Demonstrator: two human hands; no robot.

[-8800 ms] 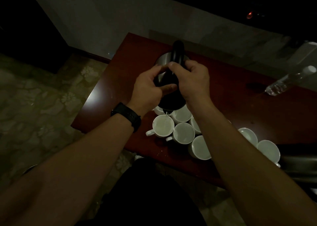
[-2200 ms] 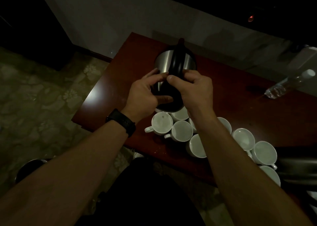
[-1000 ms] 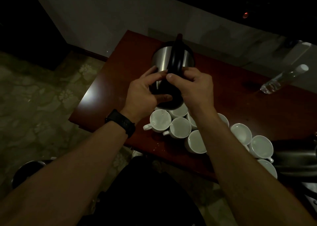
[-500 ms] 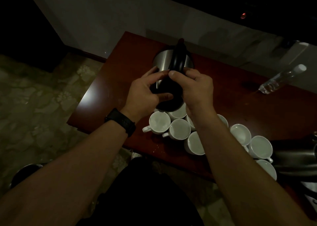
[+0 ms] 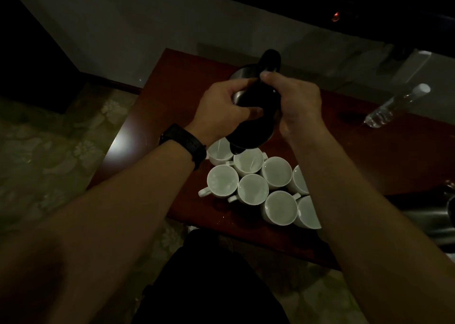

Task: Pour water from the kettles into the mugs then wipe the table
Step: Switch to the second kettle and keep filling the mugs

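Mid-pour: left hand (image 5: 221, 109) and right hand (image 5: 298, 107) both clasp the tilted kettle (image 5: 253, 131), spout over a back-row mug (image 5: 248, 163); next, I judge, level it and shift to an unfilled mug.

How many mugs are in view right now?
8 mugs on the table: four in the back row below the kettle, a middle pair, a nearest pair. The right forearm partly covers two and may hide more.
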